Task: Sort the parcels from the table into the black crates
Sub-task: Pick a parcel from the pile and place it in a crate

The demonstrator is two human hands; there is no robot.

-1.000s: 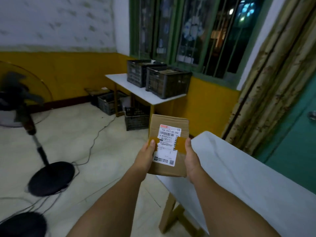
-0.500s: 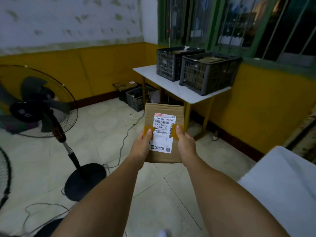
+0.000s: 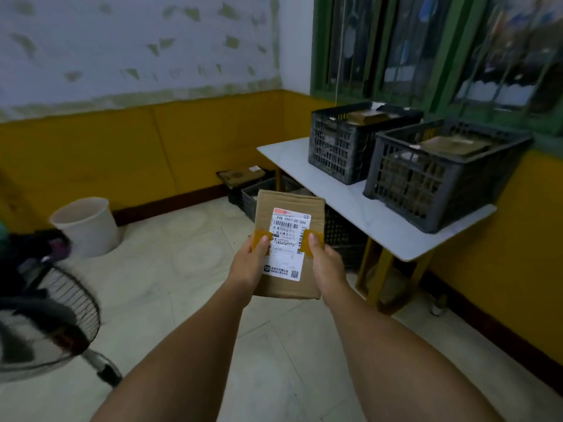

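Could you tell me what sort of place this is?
Probably a small, informal parcel-sorting room. Two black crates holding packages sit on a white table, and both hands, left hand and right hand, hold a cardboard parcel with a shipping label.

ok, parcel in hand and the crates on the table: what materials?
Parcel: matte brown corrugated cardboard by its look, creased flap, glossy paper label, amber tape strips. Black crates: probably moulded plastic, given the lattice walls and dull, scuffed finish.

matt cardboard parcel (image 3: 288, 248), glossy paper label (image 3: 288, 243)
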